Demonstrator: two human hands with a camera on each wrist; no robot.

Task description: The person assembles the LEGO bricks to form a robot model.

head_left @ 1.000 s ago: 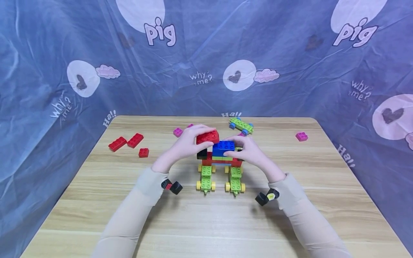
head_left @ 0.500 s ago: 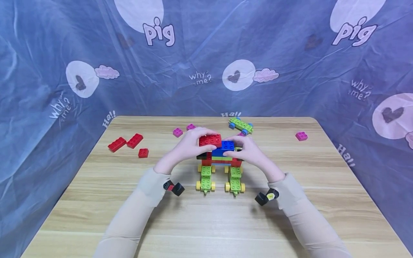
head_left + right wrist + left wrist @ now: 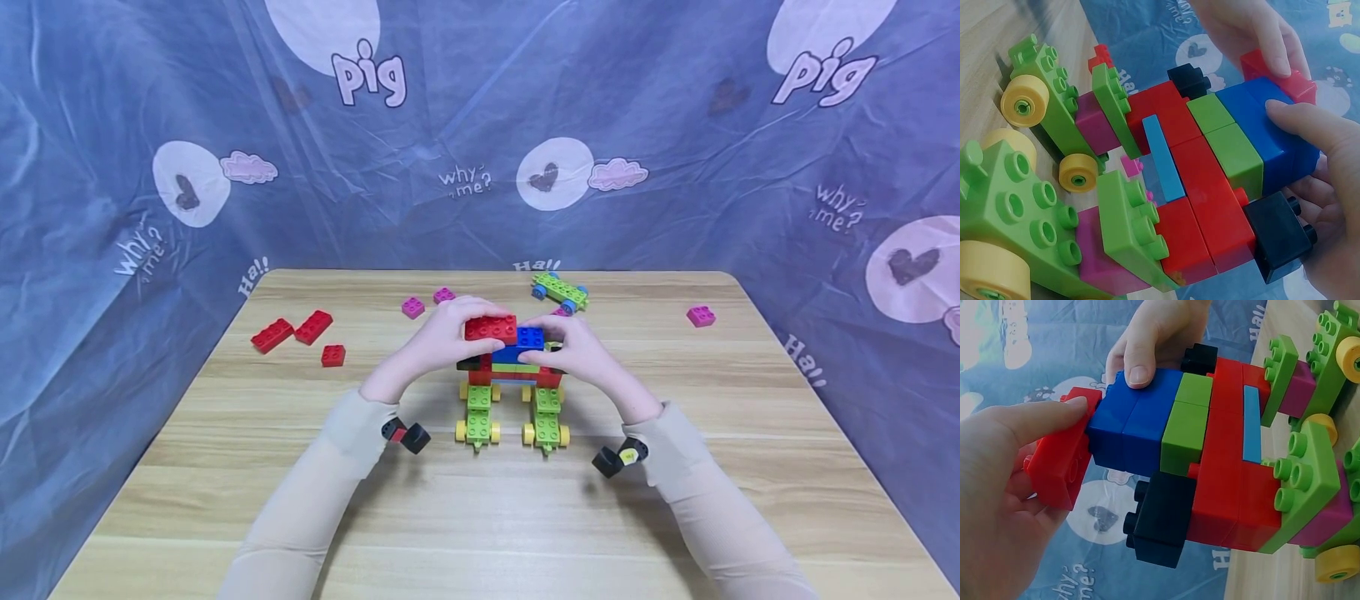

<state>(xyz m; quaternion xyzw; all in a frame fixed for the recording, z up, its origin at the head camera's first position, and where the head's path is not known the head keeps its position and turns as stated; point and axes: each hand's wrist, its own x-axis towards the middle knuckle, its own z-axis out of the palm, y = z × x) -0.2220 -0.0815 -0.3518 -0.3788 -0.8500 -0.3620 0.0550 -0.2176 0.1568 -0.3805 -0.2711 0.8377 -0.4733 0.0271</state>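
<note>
My left hand (image 3: 438, 340) pinches a red toy building brick (image 3: 491, 329) between thumb and fingers. That brick sits at the top of the blue bricks (image 3: 1135, 419), over their left part and jutting out past them; whether its studs are locked cannot be told. With thumb and fingers, my right hand (image 3: 573, 348) grips the blue bricks from the right side. Below the blue come lime green bricks (image 3: 1232, 147), red bricks (image 3: 1229, 450) and a thin light blue piece (image 3: 1163, 156). Black bricks (image 3: 1163, 515) stick out at both sides. Two green wheeled bases (image 3: 478, 425) carry the whole build.
Several loose red bricks (image 3: 313, 327) lie on the table (image 3: 480, 517) to the left. Pink bricks (image 3: 412, 307) are scattered behind the build, with another pink brick (image 3: 701, 317) far right. At the back stands a green car base (image 3: 560, 292) with blue wheels.
The left hand has brought the red brick rightward and slightly down, from a tilted pose to level over the left part of the blue bricks. My right hand has stayed in place.
</note>
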